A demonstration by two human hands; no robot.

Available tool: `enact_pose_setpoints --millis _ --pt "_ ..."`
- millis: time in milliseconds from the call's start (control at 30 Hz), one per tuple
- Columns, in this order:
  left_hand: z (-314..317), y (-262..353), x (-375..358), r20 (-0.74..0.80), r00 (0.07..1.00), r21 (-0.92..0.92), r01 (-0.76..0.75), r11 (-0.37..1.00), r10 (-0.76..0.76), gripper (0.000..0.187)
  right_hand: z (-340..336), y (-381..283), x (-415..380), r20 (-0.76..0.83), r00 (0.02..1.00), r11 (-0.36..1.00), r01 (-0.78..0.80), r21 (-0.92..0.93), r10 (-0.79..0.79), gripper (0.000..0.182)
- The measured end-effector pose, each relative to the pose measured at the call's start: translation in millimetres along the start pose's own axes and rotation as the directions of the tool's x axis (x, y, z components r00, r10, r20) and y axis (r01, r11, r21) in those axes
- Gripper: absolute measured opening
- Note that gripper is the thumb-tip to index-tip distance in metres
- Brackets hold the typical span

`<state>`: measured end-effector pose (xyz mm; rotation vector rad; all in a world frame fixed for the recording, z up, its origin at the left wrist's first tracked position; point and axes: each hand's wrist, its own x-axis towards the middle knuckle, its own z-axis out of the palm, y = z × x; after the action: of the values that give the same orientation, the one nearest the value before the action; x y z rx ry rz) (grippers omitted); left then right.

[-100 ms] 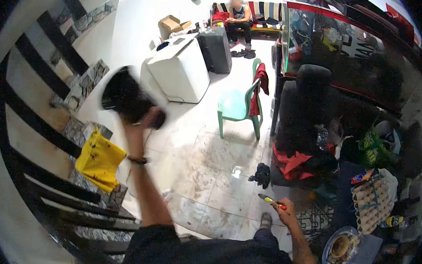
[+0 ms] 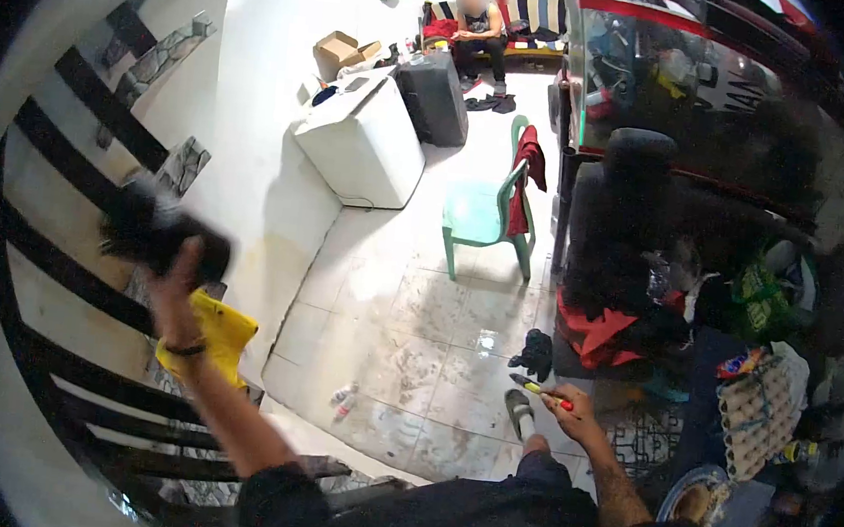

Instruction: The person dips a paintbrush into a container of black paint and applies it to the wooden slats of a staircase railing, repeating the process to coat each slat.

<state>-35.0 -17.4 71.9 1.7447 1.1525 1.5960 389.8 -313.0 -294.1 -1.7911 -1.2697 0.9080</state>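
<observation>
At left, my left hand (image 2: 173,297) grips a bulky black object (image 2: 159,226), smeared by motion, so I cannot tell its kind. Black steps of a staircase (image 2: 77,188) lie behind it. A yellow cloth (image 2: 226,329) with dark stains hangs just beside my left wrist, partly hidden by it. Low on the right, my right hand (image 2: 579,418) closes around a slim tool (image 2: 534,386) with a yellow and red handle and a dark tip that points left. Beneath that tip is my shoe (image 2: 518,408) on the floor.
A green plastic chair (image 2: 477,213) with red cloth stands ahead, beyond a black bundle (image 2: 533,354) on the dirty tiles. A white appliance (image 2: 362,143) is farther back. Egg trays (image 2: 760,419) and a blue-rimmed basin (image 2: 678,487) sit right. A person (image 2: 477,32) sits far back.
My left hand has swung left and slightly down with the black object, now overlapping the stairs and yellow cloth. My right hand keeps its tool, and my shoe shows farther forward.
</observation>
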Motion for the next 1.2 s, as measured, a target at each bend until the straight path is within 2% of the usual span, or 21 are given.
enact_pose_setpoints --millis 67,100,133,267,400,500,600,633,667,700,733,767,800,833,900,967,1000,1033,1100,1167,1200 --pt "-54 9 30 -0.131 0.991 0.005 0.021 1.0 -0.02 0.05 4 -18 46 -0.034 0.997 0.982 0.076 0.175 -0.071 0.03" --pt "-81 8 42 -0.131 0.988 0.023 0.083 0.996 -0.08 0.049 -3 -9 73 0.03 0.994 0.991 0.103 0.082 -0.106 0.032" --pt "-111 8 57 -0.146 0.989 0.027 -0.009 1.0 0.013 0.05 3 -6 101 0.067 0.995 0.972 0.059 0.226 -0.076 0.033" --pt "-251 32 90 0.242 0.96 0.63 -0.264 0.73 0.138 0.044 19 -7 212 0.222 0.946 0.971 0.235 0.034 -0.237 0.037" --pt "-278 19 82 -0.151 0.986 0.696 0.052 0.716 0.076 0.042 49 -33 324 0.488 0.843 0.972 0.224 0.067 -0.227 0.038" --pt "-289 10 65 -0.31 0.95 0.657 0.182 0.732 0.042 0.04 68 -99 383 0.551 0.812 0.98 0.182 0.078 -0.194 0.036" --pt "-297 27 18 -0.426 0.903 0.6 0.243 0.762 0.047 0.038 104 -148 439 0.604 0.73 0.914 0.406 -0.007 -0.32 0.037" --pt "-287 27 0 -0.452 0.891 0.578 0.262 0.773 0.036 0.038 123 -156 454 0.605 0.714 0.902 0.432 0.015 -0.352 0.039" --pt "-276 29 -6 -0.503 0.864 0.57 0.314 0.759 0.02 0.041 138 -167 463 0.665 0.702 0.953 0.3 0.047 -0.254 0.04" --pt "-251 20 -15 -0.556 0.831 0.547 0.387 0.742 -0.024 0.045 146 -189 465 0.571 0.689 0.819 0.572 -0.051 -0.446 0.037" --pt "-219 1 -21 -0.604 0.793 0.501 0.457 0.735 -0.081 0.048 165 -183 474 0.555 0.68 0.777 0.623 -0.092 -0.48 0.035" --pt "-183 -26 -23 -0.644 0.747 0.439 0.539 0.719 -0.167 0.052 174 -200 478 0.617 0.708 0.847 0.518 -0.121 -0.344 0.034" --pt "-148 -47 -25 -0.653 0.709 0.373 0.606 0.702 -0.265 0.056 188 -203 476 0.586 0.686 0.825 0.563 -0.051 -0.431 0.033" --pt "-116 -79 -21 -0.601 0.705 0.31 0.639 0.704 -0.376 0.061 192 -221 476 0.572 0.693 0.844 0.536 -0.003 -0.439 0.031" --pt "-82 -129 -15 -0.29 0.879 0.186 0.439 0.879 -0.377 0.068 209 -241 494 0.498 0.717 0.852 0.516 0.092 -0.488 0.029" --pt "-50 -183 -24 -0.119 0.945 0.23 0.324 0.918 -0.304 0.068 229 -222 504 0.36 0.764 0.844 0.5 0.195 -0.536 0.027" --pt "-31 -204 -30 -0.068 0.885 0.076 0.465 0.882 -0.461 0.077 212 -257 496 0.511 0.789 0.939 0.307 0.152 -0.341 0.026" --pt "9 -232 -36 -0.06 0.873 0.066 0.487 0.871 -0.484 0.076 197 -259 504 0.507 0.802 0.949 0.277 0.153 -0.316 0.025" --pt "51 -268 -49 -0.047 0.842 -0.029 0.537 0.843 -0.538 0.071 195 -282 515 0.432 0.835 0.935 0.349 0.063 -0.341 0.024" --pt "84 -311 -67 -0.039 0.789 -0.135 0.603 0.786 -0.613 0.06 204 -284 536 0.429 0.796 0.903 0.366 0.224 -0.428 0.032" --pt "95 -296 -52 -0.034 0.714 -0.041 0.698 0.714 -0.7 0.052 206 -295 549 0.584 0.785 0.978 0.172 0.116 -0.207 0.032"
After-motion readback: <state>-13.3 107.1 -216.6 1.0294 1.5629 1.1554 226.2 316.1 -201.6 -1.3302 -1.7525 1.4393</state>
